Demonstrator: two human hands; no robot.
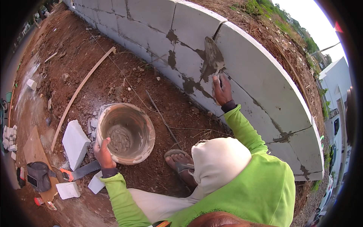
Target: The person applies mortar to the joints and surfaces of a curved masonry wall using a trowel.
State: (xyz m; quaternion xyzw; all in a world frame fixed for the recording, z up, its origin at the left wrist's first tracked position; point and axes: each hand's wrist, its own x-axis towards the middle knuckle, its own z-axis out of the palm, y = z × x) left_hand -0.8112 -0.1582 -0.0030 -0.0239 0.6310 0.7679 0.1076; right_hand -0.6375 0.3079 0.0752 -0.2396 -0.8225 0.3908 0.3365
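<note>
Grey trowel blade [214, 54] rests against wall [261, 68], beyond right grip [223, 90].

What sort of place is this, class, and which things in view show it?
Probably an outdoor building site: a pale block wall with dark smears along its joints, a trowel held up at it, and a bucket with what looks like mortar inside.

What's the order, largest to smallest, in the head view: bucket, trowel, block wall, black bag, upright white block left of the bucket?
1. Block wall
2. Bucket
3. White block
4. Trowel and black bag: too alike to rank.
</note>
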